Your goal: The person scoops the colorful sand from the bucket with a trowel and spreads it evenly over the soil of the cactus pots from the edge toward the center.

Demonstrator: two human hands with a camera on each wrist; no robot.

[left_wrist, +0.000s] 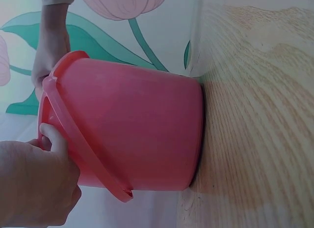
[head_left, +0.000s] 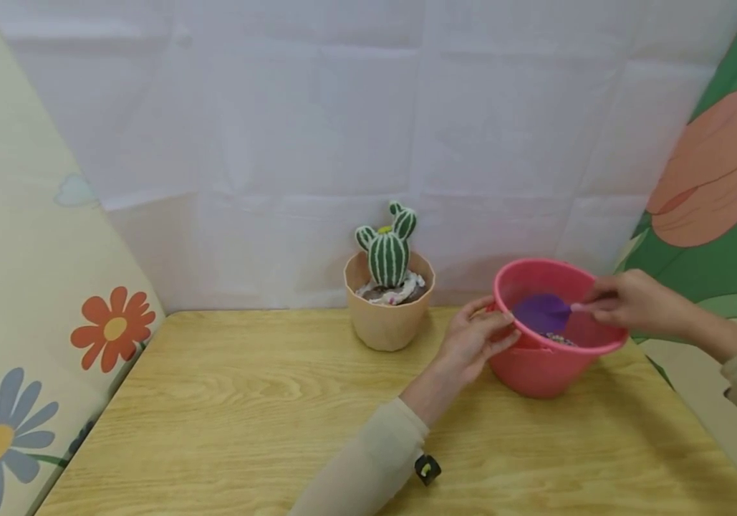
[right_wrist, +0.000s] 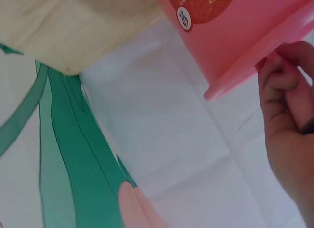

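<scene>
A pink bucket [head_left: 538, 373] stands on the right side of the table. My left hand [head_left: 468, 344] grips its near-left rim, and the left wrist view shows the thumb curled over the edge beside the bucket's lowered carrying handle [left_wrist: 91, 142]. My right hand [head_left: 642, 304] reaches over the right rim and holds the pink handle of a purple toy shovel [head_left: 538, 313]. The shovel's blade is down inside the bucket, close over small, light, multicoloured pebbles [head_left: 559, 338]. In the right wrist view, the right hand [right_wrist: 282, 100] has its fingers curled round the handle at the rim.
Left of the bucket, a peach flowerpot [head_left: 386, 326] with a green knitted cactus [head_left: 387, 258] stands near the table's back edge. A white cloth [head_left: 304, 143] hangs behind the wood-grain table [head_left: 246, 408]. Floral panels flank both sides. A small black object [head_left: 427, 469] is by the left sleeve.
</scene>
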